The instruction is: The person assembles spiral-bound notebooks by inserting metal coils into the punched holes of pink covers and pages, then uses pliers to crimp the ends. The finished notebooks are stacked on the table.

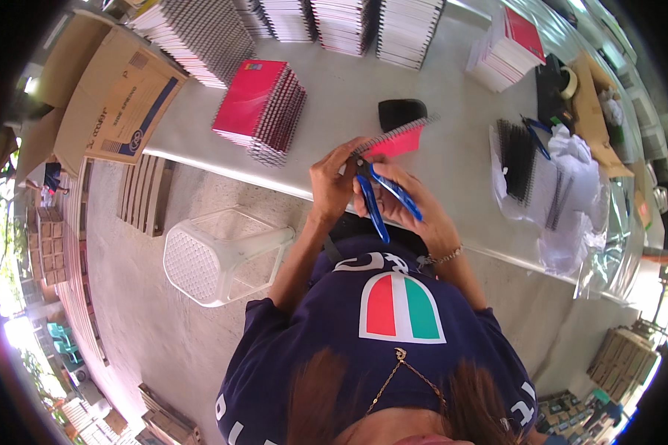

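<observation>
Blue-handled wire cutters [395, 191] are in my right hand [414, 202], their handles spread and their dark jaws at the near end of a notebook's wire spiral. My left hand [334, 180] closes round that same end of the red spiral-bound notebook [401, 143], its fingers beside the jaws. The notebook is tilted, with its dark coil running up and to the right. What the jaws grip, if anything, is hidden by my fingers. Just beyond the notebook lies a black, rounded object [402, 113] on the table.
To the left stands a stack of red spiral notebooks [252, 96]; further stacks [341, 26] line the back. Another notebook stack [506, 50] stands at far right. Loose black coils [516, 159] lie among crumpled white plastic [571, 178]. A cardboard box [122, 96] and white stool [223, 256] are left.
</observation>
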Action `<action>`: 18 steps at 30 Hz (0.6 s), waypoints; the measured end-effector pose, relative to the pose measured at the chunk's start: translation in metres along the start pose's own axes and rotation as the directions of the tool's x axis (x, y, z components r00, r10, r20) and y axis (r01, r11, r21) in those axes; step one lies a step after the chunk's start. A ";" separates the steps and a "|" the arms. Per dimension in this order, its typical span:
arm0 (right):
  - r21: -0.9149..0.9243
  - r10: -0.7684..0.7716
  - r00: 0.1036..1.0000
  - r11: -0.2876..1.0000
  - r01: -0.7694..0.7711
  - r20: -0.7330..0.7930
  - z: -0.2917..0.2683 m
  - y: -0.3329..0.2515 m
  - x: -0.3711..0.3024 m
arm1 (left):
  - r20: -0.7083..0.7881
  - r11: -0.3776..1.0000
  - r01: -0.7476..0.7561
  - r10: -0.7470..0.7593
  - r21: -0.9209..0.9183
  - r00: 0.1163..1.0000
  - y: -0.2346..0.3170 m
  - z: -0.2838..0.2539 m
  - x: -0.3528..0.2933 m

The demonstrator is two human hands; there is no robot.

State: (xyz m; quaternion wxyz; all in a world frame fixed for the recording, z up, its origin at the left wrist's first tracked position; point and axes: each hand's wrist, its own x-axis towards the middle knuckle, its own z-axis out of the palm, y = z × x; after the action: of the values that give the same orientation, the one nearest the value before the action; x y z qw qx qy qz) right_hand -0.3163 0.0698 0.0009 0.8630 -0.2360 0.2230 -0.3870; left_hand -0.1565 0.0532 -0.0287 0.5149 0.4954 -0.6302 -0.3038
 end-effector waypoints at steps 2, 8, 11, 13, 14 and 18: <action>-0.289 -0.067 0.994 0.957 0.041 -0.082 0.008 -0.014 -0.009 | 0.049 0.992 0.090 -0.095 0.093 0.994 0.020 -0.007 0.006; -0.985 -0.758 0.648 -0.046 -0.165 -0.073 -0.064 -0.055 -0.039 | -0.413 0.990 0.031 0.029 0.139 0.910 0.055 -0.080 0.037; -0.914 -0.863 0.501 -0.257 -0.314 0.071 -0.108 -0.063 -0.052 | -0.577 0.998 -0.037 0.006 -0.043 0.817 0.047 -0.122 0.061; -0.902 -0.867 0.491 -0.279 -0.331 0.088 -0.126 -0.062 -0.056 | -0.576 0.993 -0.085 0.022 -0.083 0.817 0.032 -0.135 0.070; -0.903 -0.862 0.495 -0.290 -0.316 0.104 -0.129 -0.060 -0.056 | -0.576 0.989 -0.106 0.030 -0.099 0.817 0.024 -0.141 0.073; -0.892 -0.859 0.497 -0.314 -0.326 0.121 -0.128 -0.056 -0.054 | -0.607 1.000 -0.008 -0.008 -0.023 0.795 -0.013 -0.151 0.075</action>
State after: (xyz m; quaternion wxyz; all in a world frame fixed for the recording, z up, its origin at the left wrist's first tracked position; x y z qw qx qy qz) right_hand -0.4526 0.0485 -0.0564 -0.0116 -0.6648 0.6547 -0.3595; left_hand -0.0071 -0.0022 0.0293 0.6957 0.5604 -0.4281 -0.1368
